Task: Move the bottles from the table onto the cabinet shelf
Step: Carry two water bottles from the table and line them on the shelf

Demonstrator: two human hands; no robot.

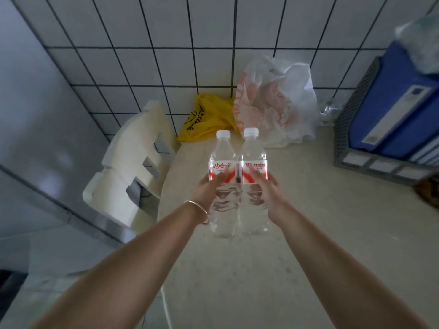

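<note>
two bottles in hand over the table

my left hand [209, 189] wraps the left bottle [222, 186]; my right hand [263, 188] wraps the right bottle [253, 184]. both stand upright, side by side and touching, white caps on, over the beige table [308, 233]. a bangle [199, 211] circles my left wrist. far behind lie a yellow bag [206, 117] and a white bag [278, 103]; far right, a grey tray [349, 138] with blue binders [399, 103].

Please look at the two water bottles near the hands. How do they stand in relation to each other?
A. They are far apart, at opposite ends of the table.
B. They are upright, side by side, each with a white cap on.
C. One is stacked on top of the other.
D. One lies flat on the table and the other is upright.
B: the left bottle and the right bottle stand upright, side by side, both with white caps.
</note>
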